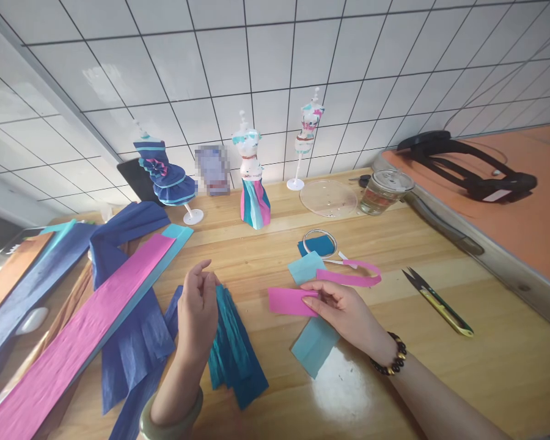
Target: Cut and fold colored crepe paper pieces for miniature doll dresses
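Two hands sorting crepe-paper pieces on a wooden table point(440, 379), before three dressed miniature mannequins.

Left of the pink-and-teal mannequin point(255, 183), the left hand point(197, 318) pinches the pleated teal paper point(236, 354), keeping its folds gathered; below that mannequin, the right hand point(343, 308) grips a pink strip point(289, 301) by its end; snips point(437, 302) lie rightward, within reach.

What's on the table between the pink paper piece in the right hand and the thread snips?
In the head view, bare wood. From the pink paper piece to the thread snips, only the right hand itself crosses; the curled pink strip lies farther back.
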`<state>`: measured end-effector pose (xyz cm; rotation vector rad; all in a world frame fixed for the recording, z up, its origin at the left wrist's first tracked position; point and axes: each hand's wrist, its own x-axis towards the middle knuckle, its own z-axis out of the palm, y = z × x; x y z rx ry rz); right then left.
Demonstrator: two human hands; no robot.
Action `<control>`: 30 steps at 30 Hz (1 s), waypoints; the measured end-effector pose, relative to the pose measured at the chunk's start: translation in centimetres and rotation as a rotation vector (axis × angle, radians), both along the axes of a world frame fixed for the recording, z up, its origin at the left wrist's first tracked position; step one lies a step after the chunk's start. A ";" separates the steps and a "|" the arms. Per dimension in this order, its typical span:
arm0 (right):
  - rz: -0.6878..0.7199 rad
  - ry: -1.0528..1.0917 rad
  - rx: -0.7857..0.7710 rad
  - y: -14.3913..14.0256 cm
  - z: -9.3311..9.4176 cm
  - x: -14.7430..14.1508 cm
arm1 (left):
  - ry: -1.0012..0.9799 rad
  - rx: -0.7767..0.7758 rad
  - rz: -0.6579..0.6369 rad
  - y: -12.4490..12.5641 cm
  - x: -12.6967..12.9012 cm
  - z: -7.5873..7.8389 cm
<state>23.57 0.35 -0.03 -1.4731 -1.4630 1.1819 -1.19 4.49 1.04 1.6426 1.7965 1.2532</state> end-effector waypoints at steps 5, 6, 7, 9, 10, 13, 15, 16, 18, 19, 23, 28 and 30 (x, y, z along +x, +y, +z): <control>0.008 -0.004 0.010 0.0 -0.1 0.0 | -0.011 0.135 0.097 0.4 -0.8 0.5; 0.010 -0.011 0.011 0.0 0.0 0.0 | 0.032 0.150 0.115 0.5 -1.0 0.6; 0.012 -0.018 0.013 0.0 0.0 0.0 | 0.088 0.155 0.124 0.6 -1.2 0.7; 0.017 -0.035 0.015 0.0 0.1 0.0 | 0.192 0.150 0.127 0.6 -1.6 0.9; 0.018 -0.041 0.016 0.0 0.1 0.0 | 0.223 0.148 0.128 0.6 -1.8 0.9; 0.022 -0.045 0.019 0.0 0.2 0.0 | 0.229 0.107 0.196 0.6 -2.2 0.9; 0.022 -0.042 0.020 0.0 0.2 0.0 | 0.190 0.079 0.234 0.7 -2.4 0.8; 0.022 -0.040 0.019 0.0 0.2 0.0 | 0.179 0.078 0.237 0.7 -2.4 0.7; 0.019 -0.039 0.021 0.0 0.2 0.0 | 0.205 0.124 0.217 0.8 -2.5 0.6; 0.018 -0.040 0.022 0.0 0.2 0.0 | 0.239 0.156 0.200 0.9 -2.5 0.7; 0.018 -0.039 0.025 0.0 0.1 0.0 | 0.295 0.244 0.173 0.8 -2.3 1.0; 0.014 -0.018 0.024 0.0 0.0 0.0 | 0.118 0.154 0.282 0.4 -1.8 0.9; 0.021 -0.004 0.017 -0.1 0.1 0.0 | 0.081 0.122 0.216 0.1 -1.1 0.7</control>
